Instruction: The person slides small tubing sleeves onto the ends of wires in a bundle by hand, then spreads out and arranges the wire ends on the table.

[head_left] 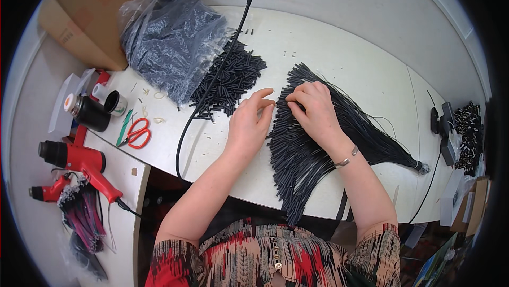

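Observation:
A fanned bundle of long thin black wires [297, 151] lies on the white table, with its thicker ends towards the left and its gathered end at the right. Over the bundle's left part, my right hand [316, 107] is closed, thumb and fingers drawn together at the wire ends; what they pinch is too small to make out. Just left of those ends, my left hand [249, 122] has its fingers curled and thumb near the forefinger. Anything between them cannot be made out. Beyond my left hand lies a heap of short black tubes [233, 77].
A clear plastic bag [175, 43] of black pieces adjoins the heap. A black cable [216, 80] hangs across the table. Red-handled scissors [139, 134], a black flask [91, 113] and a red heat gun [85, 162] are at left; black adapters [448, 133] sit at right.

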Demonstrator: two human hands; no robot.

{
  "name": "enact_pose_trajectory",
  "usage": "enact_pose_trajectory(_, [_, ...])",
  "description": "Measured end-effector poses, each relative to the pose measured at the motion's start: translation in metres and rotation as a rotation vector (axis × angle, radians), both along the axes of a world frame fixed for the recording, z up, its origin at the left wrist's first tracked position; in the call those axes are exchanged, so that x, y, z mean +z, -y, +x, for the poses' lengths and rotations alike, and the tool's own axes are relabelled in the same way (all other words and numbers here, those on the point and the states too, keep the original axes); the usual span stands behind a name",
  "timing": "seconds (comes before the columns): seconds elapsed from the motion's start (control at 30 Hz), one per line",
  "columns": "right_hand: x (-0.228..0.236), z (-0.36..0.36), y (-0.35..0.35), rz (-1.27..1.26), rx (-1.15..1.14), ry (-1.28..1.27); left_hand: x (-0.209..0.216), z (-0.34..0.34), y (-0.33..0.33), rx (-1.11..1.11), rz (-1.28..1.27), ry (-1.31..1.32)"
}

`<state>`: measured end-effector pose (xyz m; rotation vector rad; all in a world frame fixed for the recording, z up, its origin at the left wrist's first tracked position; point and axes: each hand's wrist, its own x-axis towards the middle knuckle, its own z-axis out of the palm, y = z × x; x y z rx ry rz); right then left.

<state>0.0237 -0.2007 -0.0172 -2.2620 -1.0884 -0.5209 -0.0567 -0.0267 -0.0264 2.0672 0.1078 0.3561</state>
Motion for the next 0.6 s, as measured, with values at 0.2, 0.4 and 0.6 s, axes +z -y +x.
enact_pose_trajectory(0.2, [0.0002,-0.0003,-0.0003,-0.005,0.004,-0.018,-0.0001,0.0001,-0.0002,-0.001,-0.001,-0.005])
enact_pose_trajectory(0.4, [-0.0013,0.0007,0.0004,0.015,-0.002,0.004,0.0015,0.0002,0.0003,0.000,-0.007,-0.021])
enact_pose_trajectory(0.6, [0.0041,-0.0004,0.0032,0.005,-0.046,-0.042,0.0010,0.0003,-0.0014,0.008,-0.036,-0.036])
